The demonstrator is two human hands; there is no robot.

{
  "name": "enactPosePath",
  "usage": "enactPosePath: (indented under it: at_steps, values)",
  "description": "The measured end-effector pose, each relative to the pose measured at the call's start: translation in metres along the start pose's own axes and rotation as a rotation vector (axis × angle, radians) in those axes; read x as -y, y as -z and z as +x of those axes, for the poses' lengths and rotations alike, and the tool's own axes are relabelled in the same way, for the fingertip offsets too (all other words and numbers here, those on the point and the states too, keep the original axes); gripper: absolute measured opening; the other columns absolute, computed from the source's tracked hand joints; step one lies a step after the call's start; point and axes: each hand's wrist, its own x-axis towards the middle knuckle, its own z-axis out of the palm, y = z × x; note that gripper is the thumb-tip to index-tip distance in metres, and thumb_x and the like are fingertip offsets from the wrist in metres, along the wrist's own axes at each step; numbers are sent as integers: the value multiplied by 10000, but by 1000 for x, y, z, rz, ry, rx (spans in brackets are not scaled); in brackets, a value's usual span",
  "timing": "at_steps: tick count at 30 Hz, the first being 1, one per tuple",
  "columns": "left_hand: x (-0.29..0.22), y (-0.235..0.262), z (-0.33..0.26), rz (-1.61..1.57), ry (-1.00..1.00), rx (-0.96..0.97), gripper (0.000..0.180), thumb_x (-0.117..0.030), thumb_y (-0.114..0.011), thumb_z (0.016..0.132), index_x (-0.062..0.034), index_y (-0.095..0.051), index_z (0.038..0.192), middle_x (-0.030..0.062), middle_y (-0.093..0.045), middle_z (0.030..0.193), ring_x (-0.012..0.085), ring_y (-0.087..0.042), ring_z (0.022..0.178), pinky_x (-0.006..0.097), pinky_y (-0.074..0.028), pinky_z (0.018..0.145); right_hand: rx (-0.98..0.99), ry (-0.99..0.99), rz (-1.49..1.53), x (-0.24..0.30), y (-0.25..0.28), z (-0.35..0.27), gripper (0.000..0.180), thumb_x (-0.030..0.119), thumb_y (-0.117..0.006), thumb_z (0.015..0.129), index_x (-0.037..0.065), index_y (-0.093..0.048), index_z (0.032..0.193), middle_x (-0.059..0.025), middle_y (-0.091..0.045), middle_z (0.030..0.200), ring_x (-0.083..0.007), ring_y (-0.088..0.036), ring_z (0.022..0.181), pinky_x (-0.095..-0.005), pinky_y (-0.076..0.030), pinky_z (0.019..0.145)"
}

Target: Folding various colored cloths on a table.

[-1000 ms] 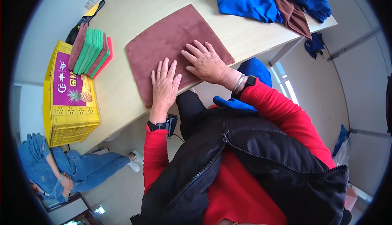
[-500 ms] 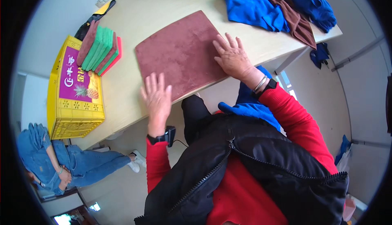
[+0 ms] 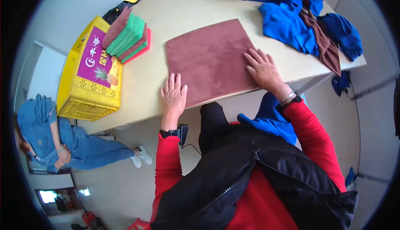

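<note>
Left hand [image 3: 173, 95] and right hand [image 3: 264, 70] rest flat, grasping nothing, at opposite edges of the brown cloth [image 3: 211, 59], right of the yellow crate [image 3: 93, 94]. It looks light, soft, floppy and hard to damage; its corners seem easiest to pinch.
</note>
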Motion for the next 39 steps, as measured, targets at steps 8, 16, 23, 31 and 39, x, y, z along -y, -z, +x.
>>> enactPosePath:
  at_steps: [8,16,23,31,39]
  values:
    - [5,40,40,18,-183,-16,594,-429,-400,1039,-102,-362,1533,160,-277,1619,343,-241,1497,567,-202,1193,37,121,6,22,10,39,566,350,-517,1000,116,-401,1502,-113,-362,1570,-360,-297,1468,-488,-258,1190]
    - [-14,12,178,33,-278,-28,605,-442,-402,1040,-116,-334,1545,158,-304,1604,353,-294,1471,573,-246,1169,271,74,-6,27,-28,167,650,476,-427,1010,143,-317,1557,-109,-306,1604,-355,-213,1508,-537,-228,1187]
    - [-18,-29,216,20,-189,16,619,-489,-372,1034,-166,-323,1559,116,-285,1623,311,-218,1509,555,-182,1201,219,99,20,47,-75,205,641,527,-402,1006,178,-356,1542,-92,-322,1598,-338,-222,1504,-536,-213,1187]
    - [18,-33,211,27,31,4,625,-529,-324,1037,-204,-294,1570,99,-257,1635,300,-187,1519,562,-157,1200,152,-39,-11,-17,-68,202,624,549,-400,1001,190,-410,1510,-78,-345,1586,-335,-266,1481,-512,-222,1183]
    - [55,-13,171,102,121,43,624,-513,-332,1040,-190,-294,1572,112,-233,1644,301,-174,1525,572,-148,1204,166,-117,-82,-43,-40,159,630,529,-408,1006,169,-389,1523,-94,-325,1598,-340,-255,1488,-521,-232,1184]
